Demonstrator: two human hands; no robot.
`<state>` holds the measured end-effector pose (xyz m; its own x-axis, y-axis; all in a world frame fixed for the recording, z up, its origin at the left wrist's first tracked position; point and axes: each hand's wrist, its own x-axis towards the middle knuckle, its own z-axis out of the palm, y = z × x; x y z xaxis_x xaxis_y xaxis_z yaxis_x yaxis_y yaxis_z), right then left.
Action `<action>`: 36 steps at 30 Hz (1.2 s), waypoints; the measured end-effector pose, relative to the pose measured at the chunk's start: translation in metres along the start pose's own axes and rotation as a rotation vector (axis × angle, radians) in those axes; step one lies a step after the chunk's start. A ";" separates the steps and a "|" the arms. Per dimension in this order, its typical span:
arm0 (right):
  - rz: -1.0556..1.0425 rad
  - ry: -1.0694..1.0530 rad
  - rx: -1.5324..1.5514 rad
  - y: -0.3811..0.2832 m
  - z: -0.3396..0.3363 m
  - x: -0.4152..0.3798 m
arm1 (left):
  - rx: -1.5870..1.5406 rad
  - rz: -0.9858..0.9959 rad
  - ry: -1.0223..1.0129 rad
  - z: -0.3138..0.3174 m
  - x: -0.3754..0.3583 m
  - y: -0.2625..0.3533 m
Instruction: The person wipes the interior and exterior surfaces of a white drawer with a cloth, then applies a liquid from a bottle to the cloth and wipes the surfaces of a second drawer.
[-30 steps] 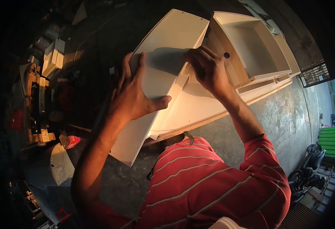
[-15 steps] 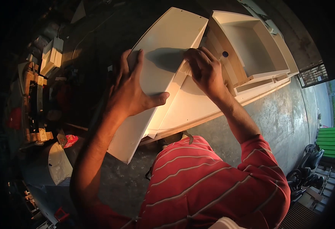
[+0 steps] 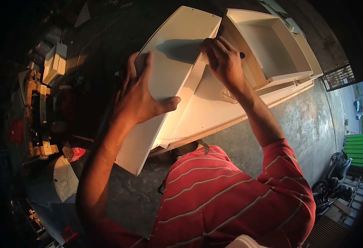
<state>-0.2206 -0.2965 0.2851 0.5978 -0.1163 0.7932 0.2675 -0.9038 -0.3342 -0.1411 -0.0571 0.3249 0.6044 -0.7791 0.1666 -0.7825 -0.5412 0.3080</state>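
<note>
A long pale board [image 3: 169, 70] stands tilted over a wider white panel [image 3: 208, 113] with a wooden edge. My left hand [image 3: 138, 93] spans the board's face, its thumb stretched out and its fingers over the far edge. At the board's right edge, my right hand [image 3: 225, 58] has its fingers pinched together; whatever lies between them is too small to tell. Under my right wrist shows a pale crumpled item [image 3: 229, 96]. An open drawer-like box [image 3: 272, 45] rests on the panel to the right, with a dark round spot [image 3: 242, 55] beside it.
Small wooden boxes [image 3: 55, 64] and a wooden frame [image 3: 36, 111] stand at the left. A white bag [image 3: 64, 177] and a red packet [image 3: 77, 153] lie lower left. Motorcycles [image 3: 334, 177] and a green corrugated panel [image 3: 356, 144] are at the right.
My right hand has moved slightly up along the board's edge. The pale crumpled item now shows below my right wrist. The board and box appear shifted slightly up and left in view.
</note>
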 end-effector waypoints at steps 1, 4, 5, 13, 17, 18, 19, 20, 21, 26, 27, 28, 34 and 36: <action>0.014 0.021 0.007 -0.004 0.003 -0.001 | 0.007 0.000 0.009 0.000 0.001 -0.002; -0.101 -0.032 0.074 -0.020 0.005 -0.009 | 0.013 0.007 0.011 0.000 0.000 -0.006; -0.097 -0.031 0.073 -0.015 0.002 -0.008 | 0.014 0.009 0.007 0.000 -0.001 -0.005; -0.058 -0.028 0.141 -0.031 0.005 -0.017 | 0.004 0.006 0.014 -0.001 0.000 -0.006; 0.146 -0.011 0.282 -0.007 -0.006 -0.017 | -0.021 -0.013 -0.007 -0.002 0.001 -0.002; 0.392 0.030 0.261 -0.004 -0.010 -0.019 | -0.003 -0.010 0.002 0.002 0.001 -0.007; 0.462 0.110 0.313 0.001 -0.013 -0.016 | 0.014 -0.007 0.010 0.004 0.001 -0.010; 0.480 0.164 0.298 0.012 -0.014 -0.015 | 0.015 -0.011 0.011 0.004 0.000 -0.012; 0.498 0.219 0.282 0.019 -0.015 -0.013 | -0.007 -0.002 0.015 0.004 0.000 -0.013; 0.397 0.244 0.394 0.009 0.002 -0.009 | -0.009 0.025 -0.001 -0.003 -0.001 -0.008; 0.224 0.141 0.242 0.005 0.006 -0.010 | -0.007 0.009 -0.013 -0.004 -0.001 -0.007; 0.108 0.096 0.206 -0.005 0.012 -0.014 | -0.003 -0.007 -0.023 -0.004 -0.001 -0.007; 0.230 -0.010 0.431 -0.011 0.019 -0.085 | -0.037 0.064 0.016 -0.002 0.000 -0.015; 0.492 0.067 0.391 0.024 0.035 -0.124 | -0.038 0.079 0.018 -0.004 0.001 -0.015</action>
<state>-0.2620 -0.2890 0.1605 0.6758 -0.5172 0.5252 0.2374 -0.5218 -0.8194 -0.1287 -0.0486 0.3239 0.5437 -0.8129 0.2089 -0.8220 -0.4654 0.3283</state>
